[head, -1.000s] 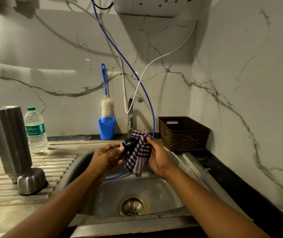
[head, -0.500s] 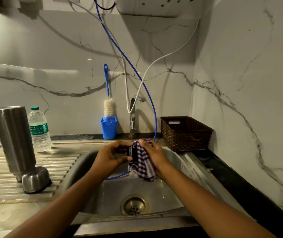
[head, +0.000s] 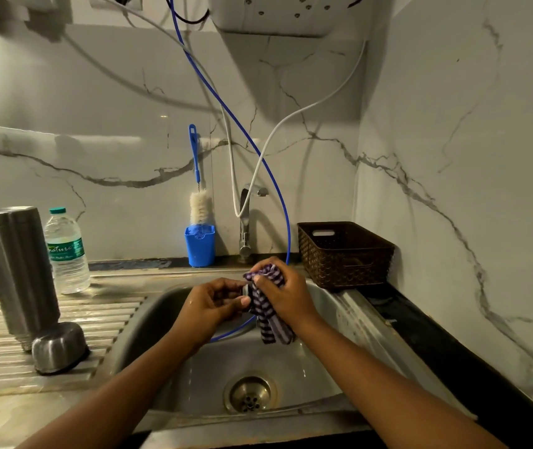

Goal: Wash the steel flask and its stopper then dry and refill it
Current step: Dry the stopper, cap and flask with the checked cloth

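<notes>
The steel flask (head: 16, 270) stands upside down on the ribbed drainboard at the left, with its steel cup lid (head: 58, 347) inverted beside it. Over the sink bowl (head: 291, 367), my left hand (head: 213, 306) holds the dark stopper (head: 245, 290), which is mostly hidden between the fingers and the cloth. My right hand (head: 283, 294) grips a purple checked cloth (head: 266, 314) wrapped against the stopper; the cloth's end hangs down into the bowl.
A plastic water bottle (head: 66, 251) stands behind the flask. A blue holder (head: 199, 246) with a bottle brush (head: 198, 205) sits by the tap (head: 246, 222). A brown basket (head: 344, 254) is at the right. A blue hose (head: 284, 222) drops into the sink; the drain (head: 249, 395) is below.
My hands have closed together: the cloth now covers the stopper, which was plainly visible a second ago. My right hand has turned over the top of it.
</notes>
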Demonstrator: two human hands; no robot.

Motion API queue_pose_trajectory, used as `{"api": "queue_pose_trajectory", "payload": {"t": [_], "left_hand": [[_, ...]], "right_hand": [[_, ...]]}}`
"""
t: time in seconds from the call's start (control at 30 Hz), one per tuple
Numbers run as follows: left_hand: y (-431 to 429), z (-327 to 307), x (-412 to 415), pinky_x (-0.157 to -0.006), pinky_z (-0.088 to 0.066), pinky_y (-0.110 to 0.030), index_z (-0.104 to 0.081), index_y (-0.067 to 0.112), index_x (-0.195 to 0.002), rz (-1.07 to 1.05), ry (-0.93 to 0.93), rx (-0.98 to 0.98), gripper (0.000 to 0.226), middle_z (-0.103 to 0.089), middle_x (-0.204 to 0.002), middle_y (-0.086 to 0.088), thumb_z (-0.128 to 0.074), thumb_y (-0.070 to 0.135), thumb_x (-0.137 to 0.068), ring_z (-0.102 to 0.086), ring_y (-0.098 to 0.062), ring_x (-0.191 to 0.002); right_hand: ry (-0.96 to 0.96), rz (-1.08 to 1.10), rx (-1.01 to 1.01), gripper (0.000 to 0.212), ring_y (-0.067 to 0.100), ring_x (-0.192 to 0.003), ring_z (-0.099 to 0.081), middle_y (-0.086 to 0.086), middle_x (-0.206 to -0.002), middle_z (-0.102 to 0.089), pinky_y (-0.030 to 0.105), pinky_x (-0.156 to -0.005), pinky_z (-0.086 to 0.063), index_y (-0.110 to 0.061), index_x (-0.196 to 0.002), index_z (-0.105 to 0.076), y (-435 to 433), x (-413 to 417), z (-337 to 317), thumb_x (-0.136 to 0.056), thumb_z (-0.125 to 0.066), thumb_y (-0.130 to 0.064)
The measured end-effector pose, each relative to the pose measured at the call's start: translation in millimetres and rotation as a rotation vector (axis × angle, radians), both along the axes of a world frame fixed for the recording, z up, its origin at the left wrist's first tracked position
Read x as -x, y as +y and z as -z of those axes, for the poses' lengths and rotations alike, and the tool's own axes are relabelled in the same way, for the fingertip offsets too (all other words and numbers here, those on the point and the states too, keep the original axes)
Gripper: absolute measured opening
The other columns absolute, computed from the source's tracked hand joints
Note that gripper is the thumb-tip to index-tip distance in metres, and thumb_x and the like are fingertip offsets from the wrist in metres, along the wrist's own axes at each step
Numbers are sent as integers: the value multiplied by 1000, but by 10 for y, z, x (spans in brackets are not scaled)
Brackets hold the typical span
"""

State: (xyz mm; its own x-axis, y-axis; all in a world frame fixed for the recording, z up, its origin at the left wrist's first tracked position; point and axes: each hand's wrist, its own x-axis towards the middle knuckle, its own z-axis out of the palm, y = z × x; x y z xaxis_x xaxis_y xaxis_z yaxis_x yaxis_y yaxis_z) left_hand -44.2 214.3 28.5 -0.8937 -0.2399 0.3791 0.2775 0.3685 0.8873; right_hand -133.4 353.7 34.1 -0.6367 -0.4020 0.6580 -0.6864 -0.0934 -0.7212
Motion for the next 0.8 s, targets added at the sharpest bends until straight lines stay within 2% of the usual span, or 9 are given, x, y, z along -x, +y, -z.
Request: {"api": "queue_pose_trajectory", "payload": {"t": [0.13,0.2,0.3,0.47,0.53,0.57,0.67,0.73,0.8], "left_hand": [[-4,21,12,-77,-55,-18,-65,25,-104,-96,51,151,27,-71,-96,9,-72,17,-79,-66,0,-92],[-16,32,16,-76,-56,-20,-66,23,-101,-91,70,63,26,-73,-93,8,-73,14,-78,-67,-3,-90],[-26,42,21,-74,-57,-23,-66,16,-102,-59,61,-115,24,-74,-92,2,-70,11,-79,-70,-12,-89],[-54,53,57,-72,-57,-25,-66,9,-105,-49,61,-359,23,-74,-93,-8,-66,12,-82,-71,-18,-89],[-59,56,62,-72,-57,-26,-66,9,-103,-34,51,-400,29,-74,-93,-9,-68,17,-76,-71,-20,-89],[-59,55,60,-70,-57,-26,-66,8,-102,-27,40,-416,31,-74,-92,-9,-68,19,-73,-71,-20,-88],[-75,42,51,-64,-57,-24,-65,8,-97,8,-38,-426,25,-74,-87,-8,-67,17,-74,-71,-20,-83],[-63,23,38,-62,-57,-25,-63,9,-97,49,-95,-422,26,-74,-88,-9,-68,18,-72,-71,-21,-82],[-66,-8,19,-63,-57,-28,-61,11,-102,81,-140,-437,42,-72,-95,-12,-74,29,-66,-72,-22,-81]], "right_hand": [[-198,185,88,5,11,-80,-63,-3,-84,-67,22,-70,-50,-20,-88,-64,-34,69,30,-88,-63,-24],[-255,264,145,17,15,-83,-64,0,-86,-67,24,-71,-51,-14,-92,-64,-27,132,40,-87,-65,-30],[-316,295,236,14,15,-81,-64,-5,-81,-65,29,-75,-53,-19,-85,-62,55,209,-20,-84,-68,-32],[-482,30,243,23,25,-90,-67,6,-93,-69,37,-82,-55,-20,-92,-65,223,300,-100,-79,-66,-39],[-427,-92,133,28,23,-94,-66,4,-98,-69,35,-84,-55,-22,-100,-63,164,224,-70,-77,-68,-36],[-345,-81,56,24,16,-92,-66,-1,-97,-69,26,-82,-55,-23,-101,-62,121,182,-51,-79,-69,-32],[-102,108,-62,20,0,-86,-58,-11,-92,-63,5,-71,-45,-21,-103,-60,43,101,-26,-85,-66,-29],[-36,198,-70,26,1,-85,-56,-8,-93,-61,5,-70,-43,-16,-107,-60,46,106,-23,-87,-64,-31],[-9,179,-73,26,1,-85,-56,-7,-93,-61,12,-74,-48,-13,-107,-60,51,106,-44,-87,-63,-30]]}}
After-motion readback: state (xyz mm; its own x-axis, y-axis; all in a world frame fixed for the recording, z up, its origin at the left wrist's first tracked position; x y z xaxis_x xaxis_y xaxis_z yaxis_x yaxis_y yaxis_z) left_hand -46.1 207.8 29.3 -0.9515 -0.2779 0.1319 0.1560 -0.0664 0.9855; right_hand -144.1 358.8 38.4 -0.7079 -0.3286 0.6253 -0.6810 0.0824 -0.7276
